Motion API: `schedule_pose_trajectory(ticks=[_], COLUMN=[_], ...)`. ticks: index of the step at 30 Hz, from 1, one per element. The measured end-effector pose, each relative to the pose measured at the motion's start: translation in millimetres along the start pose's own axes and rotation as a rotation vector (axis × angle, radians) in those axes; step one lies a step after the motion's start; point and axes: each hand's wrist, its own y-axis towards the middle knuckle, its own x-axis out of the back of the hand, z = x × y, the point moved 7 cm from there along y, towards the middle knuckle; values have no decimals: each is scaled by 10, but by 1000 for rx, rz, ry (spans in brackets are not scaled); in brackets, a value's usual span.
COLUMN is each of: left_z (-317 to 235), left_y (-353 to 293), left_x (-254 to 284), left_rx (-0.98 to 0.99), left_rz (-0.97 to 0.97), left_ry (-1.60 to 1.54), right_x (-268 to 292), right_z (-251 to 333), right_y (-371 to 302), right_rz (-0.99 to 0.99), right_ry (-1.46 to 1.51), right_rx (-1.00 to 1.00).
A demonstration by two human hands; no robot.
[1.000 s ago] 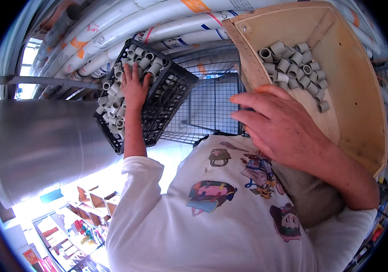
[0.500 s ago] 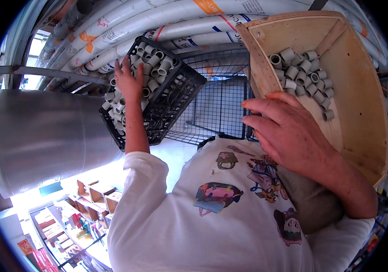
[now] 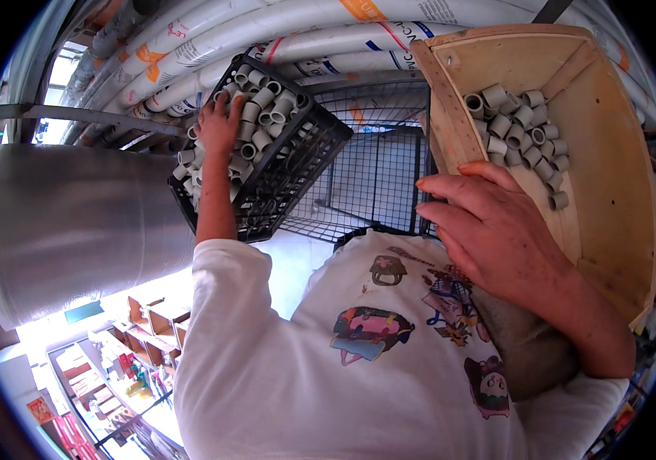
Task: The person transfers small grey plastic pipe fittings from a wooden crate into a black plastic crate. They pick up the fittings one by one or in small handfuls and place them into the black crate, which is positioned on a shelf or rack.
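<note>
My left hand [image 3: 219,129] rests on a heap of short grey plastic pipe couplings [image 3: 250,113], its fingers apart and bent down among them, the tips partly hidden. No coupling is plainly in its grasp. The couplings fill a black plastic crate [image 3: 297,157], which stands tilted at the left. My right hand [image 3: 489,222] hovers by the near left edge of a wooden box [image 3: 627,184], fingers apart and orange at the tips, with nothing visible in them. More grey couplings [image 3: 525,130] lie piled toward that box's far left side.
Between crate and box is a black wire-mesh basket [image 3: 374,176]. Long white pipes [image 3: 297,52] run across the back. A big roll of clear plastic wrap [image 3: 83,230] lies at the left. Shelves with small wooden bins [image 3: 163,318] stand lower left.
My left hand has lowered onto the couplings, its fingers bending down from a wider spread. My right hand keeps its pose by the box. The view has shifted slightly.
</note>
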Motion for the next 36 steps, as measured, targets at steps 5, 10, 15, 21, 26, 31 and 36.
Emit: schedule_pose_trajectory(ticks=[5,10,15,21,26,31,36], left_z=[471,861,1336,1108,1301,1568,1367], left_y=[-85,-64,-306,-553,-716,-800,-966], left_x=[190,74,99,260,291,245,318], left_rx=[-4,6,-43,237,378,153,41], left_rz=[-118,-76,-154,-63,118,19,-80], left_ry=[98,-21,-84,200,248,154,174], right_x=[-11,-9,15,-37,29,194,401], right_z=[-4,-14,-23,-77,-46,-161,-1051], right_y=[6,-11,-3,-66,-129,-65,-145], right_rz=[13,12,120,72,-184,-288,-429], right_ry=[18,24,-33,59,45,105,-17], right_rx=[-10,-23,4,7,102,63,-242])
